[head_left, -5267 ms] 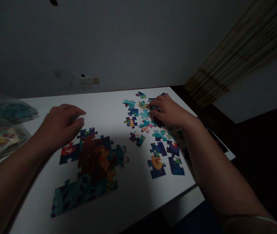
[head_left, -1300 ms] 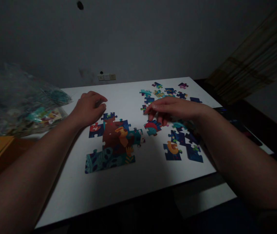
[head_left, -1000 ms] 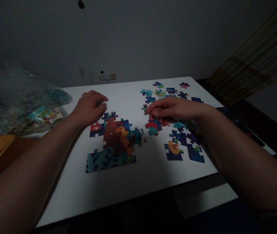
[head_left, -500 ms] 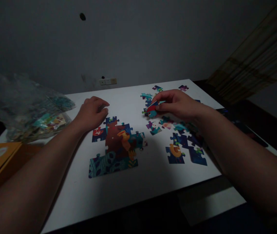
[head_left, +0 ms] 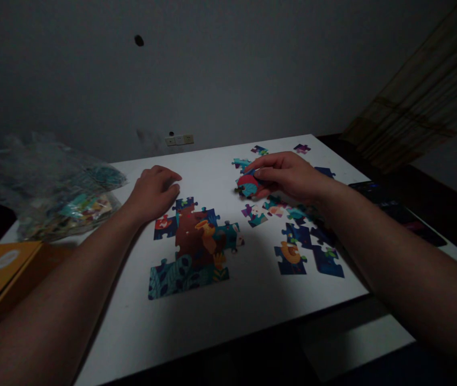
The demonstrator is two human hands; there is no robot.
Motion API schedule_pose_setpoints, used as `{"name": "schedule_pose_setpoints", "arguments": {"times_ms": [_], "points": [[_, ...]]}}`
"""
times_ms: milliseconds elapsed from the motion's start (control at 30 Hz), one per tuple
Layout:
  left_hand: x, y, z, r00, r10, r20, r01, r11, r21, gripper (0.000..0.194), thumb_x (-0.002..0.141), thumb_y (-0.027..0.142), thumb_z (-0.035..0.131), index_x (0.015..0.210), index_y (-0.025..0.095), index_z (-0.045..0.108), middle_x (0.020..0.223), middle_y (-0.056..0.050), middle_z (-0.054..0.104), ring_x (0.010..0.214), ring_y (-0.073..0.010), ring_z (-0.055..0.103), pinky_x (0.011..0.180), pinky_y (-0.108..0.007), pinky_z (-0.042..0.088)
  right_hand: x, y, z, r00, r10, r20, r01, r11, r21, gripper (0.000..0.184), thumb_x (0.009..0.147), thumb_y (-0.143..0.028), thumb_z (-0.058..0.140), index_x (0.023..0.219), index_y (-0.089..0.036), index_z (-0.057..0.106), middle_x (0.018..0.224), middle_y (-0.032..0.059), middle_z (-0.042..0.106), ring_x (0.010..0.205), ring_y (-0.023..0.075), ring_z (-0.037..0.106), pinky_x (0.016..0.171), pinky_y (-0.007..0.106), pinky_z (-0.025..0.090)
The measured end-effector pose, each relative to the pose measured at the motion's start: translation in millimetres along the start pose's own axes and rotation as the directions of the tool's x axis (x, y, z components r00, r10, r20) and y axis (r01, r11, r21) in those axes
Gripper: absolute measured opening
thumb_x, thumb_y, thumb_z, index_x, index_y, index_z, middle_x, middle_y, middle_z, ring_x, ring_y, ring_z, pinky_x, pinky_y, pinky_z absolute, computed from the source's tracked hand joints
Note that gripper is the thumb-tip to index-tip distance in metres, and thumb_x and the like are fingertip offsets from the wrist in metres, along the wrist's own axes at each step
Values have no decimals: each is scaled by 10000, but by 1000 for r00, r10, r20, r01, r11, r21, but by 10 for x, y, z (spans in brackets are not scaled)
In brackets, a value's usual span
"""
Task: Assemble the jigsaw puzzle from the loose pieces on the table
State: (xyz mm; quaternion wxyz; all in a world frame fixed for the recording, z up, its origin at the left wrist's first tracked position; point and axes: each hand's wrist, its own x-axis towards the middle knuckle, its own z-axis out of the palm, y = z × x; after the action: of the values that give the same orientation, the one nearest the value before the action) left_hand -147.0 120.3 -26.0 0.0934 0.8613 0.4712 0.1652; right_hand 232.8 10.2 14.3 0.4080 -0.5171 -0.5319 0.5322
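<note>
My right hand (head_left: pixel 286 172) pinches a red and teal jigsaw piece (head_left: pixel 248 185), its printed face turned towards me, just above other loose pieces. My left hand (head_left: pixel 157 188) rests on the table with nothing in it, thumb and forefinger apart, beside the top of the joined puzzle section (head_left: pixel 196 241). That section shows a brown shape, a yellow jar and teal leaves. Loose pieces lie near my right hand, among them one with a white animal (head_left: pixel 255 213) and one with an orange figure (head_left: pixel 291 257). My right forearm covers some of the others.
A clear plastic bag (head_left: pixel 51 187) with more pieces lies at the left of the white table (head_left: pixel 252 311). Nearer me is an orange box (head_left: pixel 3 273). A dark phone-like device (head_left: pixel 397 212) lies at the right edge. Behind stands a wall with sockets (head_left: pixel 179 140).
The piece in my right hand has tilted, so more of its red and teal face shows. My left hand stays in place. The whole view has shifted slightly.
</note>
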Motion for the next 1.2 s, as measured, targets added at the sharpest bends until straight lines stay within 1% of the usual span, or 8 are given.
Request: {"name": "schedule_pose_setpoints", "arguments": {"times_ms": [200,333,467,533,633,767,967,1200], "points": [[2,-16,12,1000,3,-15,-3,1000,15,538,1033,504,600,1382,195,867,1487,-215,773,1444,-480,669,1328,-751,494,-8,-17,-1,1000,5,0,-5,1000,28,249,948,-240,960,1182,-170,909,1083,110,930,724,174,861,689,269,747],[-4,-17,23,1000,2,-17,-2,1000,5,523,1040,498,606,1380,203,872,1487,-212,776,1456,-474,668,1318,-737,511,-3,-6,-13,1000,13,1,-13,1000,7,248,966,-254,957,1199,-178,924,1117,123,929,738,186,864,731,309,771],[7,-40,50,999,-2,-45,1,1000,-12,503,1028,485,629,1362,212,885,1476,-196,791,1463,-477,671,1333,-776,492,-4,-1,-20,1000,22,12,-22,1000,-9,261,964,-271,965,1211,-193,934,1123,114,930,713,181,854,719,312,771],[24,-60,63,998,-11,-59,7,998,-66,473,1002,466,659,1317,213,904,1454,-196,805,1449,-472,686,1344,-763,491,-6,-2,-22,999,38,18,-38,999,-18,267,959,-283,975,1208,-195,941,1121,116,930,711,183,853,710,312,766],[45,-83,76,993,-73,-91,52,975,-218,368,956,387,679,1185,248,931,1371,-162,849,1358,-428,749,1328,-681,535,-8,2,-28,998,58,23,-57,998,-32,293,947,-319,1001,1212,-204,958,1126,125,932,731,200,862,693,321,758],[43,-81,85,982,-148,-118,100,934,-342,321,961,338,653,1099,257,931,1325,-135,872,1275,-382,783,1282,-624,573,-10,21,-40,997,70,17,-69,997,-44,270,931,-330,1014,1178,-231,972,1097,107,939,730,194,855,675,302,749],[44,-58,82,985,-136,-105,96,943,-319,279,973,298,687,1105,245,927,1321,-144,868,1250,-369,788,1245,-619,597,-39,22,-32,994,104,17,-103,992,-75,173,967,-353,973,1133,-305,976,1141,103,946,759,222,860,636,318,741],[60,-71,85,994,-75,-86,50,963,-263,287,976,287,689,1122,233,930,1320,-151,861,1279,-378,785,1259,-629,592,-64,-4,-29,991,131,7,-129,986,-102,234,941,-418,1020,1135,-297,968,1158,132,936,766,239,860,596,324,707]]}}
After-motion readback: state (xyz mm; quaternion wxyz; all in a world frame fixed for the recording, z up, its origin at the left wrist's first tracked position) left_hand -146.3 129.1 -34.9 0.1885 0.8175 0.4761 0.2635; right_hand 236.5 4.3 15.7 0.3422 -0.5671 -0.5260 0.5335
